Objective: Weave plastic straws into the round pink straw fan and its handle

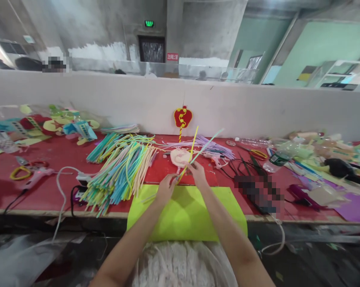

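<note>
My left hand (167, 186) is closed around the lower part of a yellow pipe cleaner (194, 140) and a pale green pipe cleaner (210, 140). Higher up, my right hand (197, 174) pinches the same two stems, whose free ends fan out toward the back. Just behind my fingers a pale pink, rounded fuzzy piece (180, 156) lies on a red board (158, 175). A lime-green sheet (185, 219) hangs over the table edge under my wrists. Exactly how the stems cross between my fingers is too small to make out.
A thick heap of coloured pipe cleaners (117, 171) lies left, purple ones (212, 145) behind. A red apple-shaped ornament (182, 118) stands by the partition. Glue guns (38, 175) (219, 160), scissors (256, 154), cables and plastic bottles (277, 159) lie about.
</note>
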The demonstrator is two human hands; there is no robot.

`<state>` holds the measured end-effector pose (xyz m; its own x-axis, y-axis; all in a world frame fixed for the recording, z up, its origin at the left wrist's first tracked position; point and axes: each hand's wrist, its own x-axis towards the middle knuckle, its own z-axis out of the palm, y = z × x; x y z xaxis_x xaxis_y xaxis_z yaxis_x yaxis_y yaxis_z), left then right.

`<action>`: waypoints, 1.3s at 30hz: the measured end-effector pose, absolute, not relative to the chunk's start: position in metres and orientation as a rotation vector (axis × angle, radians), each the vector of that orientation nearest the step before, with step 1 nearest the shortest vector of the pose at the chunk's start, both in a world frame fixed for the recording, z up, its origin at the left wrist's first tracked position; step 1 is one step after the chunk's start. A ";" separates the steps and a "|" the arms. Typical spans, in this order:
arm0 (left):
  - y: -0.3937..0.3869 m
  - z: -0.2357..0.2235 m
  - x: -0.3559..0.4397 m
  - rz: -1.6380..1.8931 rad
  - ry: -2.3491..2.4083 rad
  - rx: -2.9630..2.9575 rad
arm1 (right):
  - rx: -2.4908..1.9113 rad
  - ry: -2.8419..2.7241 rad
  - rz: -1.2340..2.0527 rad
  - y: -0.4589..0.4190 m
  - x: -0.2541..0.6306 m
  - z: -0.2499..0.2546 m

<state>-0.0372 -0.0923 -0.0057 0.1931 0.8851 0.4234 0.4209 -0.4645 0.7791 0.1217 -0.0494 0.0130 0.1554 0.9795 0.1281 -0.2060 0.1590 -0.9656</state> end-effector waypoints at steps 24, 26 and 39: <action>-0.080 -0.026 -0.034 1.157 1.281 1.749 | -1.162 -1.132 0.895 -0.058 0.127 -0.009; -0.080 -0.026 -0.035 1.203 1.234 1.673 | -1.287 -1.194 0.738 -0.057 0.139 -0.006; -0.082 -0.021 -0.035 1.208 1.341 1.710 | -2.196 -1.269 0.097 -0.065 0.222 -0.008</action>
<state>-0.0345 -0.0818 -0.0212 0.0556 0.9612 0.2703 0.3691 -0.2713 0.8889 0.2215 -0.0646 -0.0083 0.5413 0.8105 0.2237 0.7672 -0.3672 -0.5259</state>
